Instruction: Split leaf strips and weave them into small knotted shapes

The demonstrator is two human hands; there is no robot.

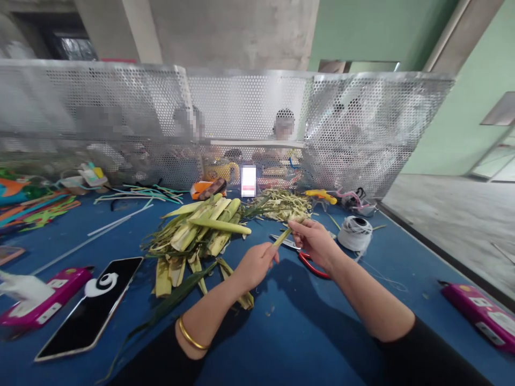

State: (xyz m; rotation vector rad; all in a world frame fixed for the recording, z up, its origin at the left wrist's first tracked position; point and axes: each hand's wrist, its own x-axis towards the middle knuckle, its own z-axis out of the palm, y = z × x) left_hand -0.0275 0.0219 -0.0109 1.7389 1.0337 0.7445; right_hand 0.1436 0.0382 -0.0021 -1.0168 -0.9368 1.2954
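Green strip pinched at both ends, above the red-handled scissors

The left hand, fingers curled closed, grips the strip's near end; the right hand, thumb pressed to fingers, has the far end. The strip slants over the scissors' blades, which lie on the blue bench. Left of the scissors sits a heap of husks; beyond them, a shredded pile; to their right, a white spool of twine.

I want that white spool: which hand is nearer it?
The right hand, by the red-handled scissors; the left hand is farther off, nearer the green husk pile.
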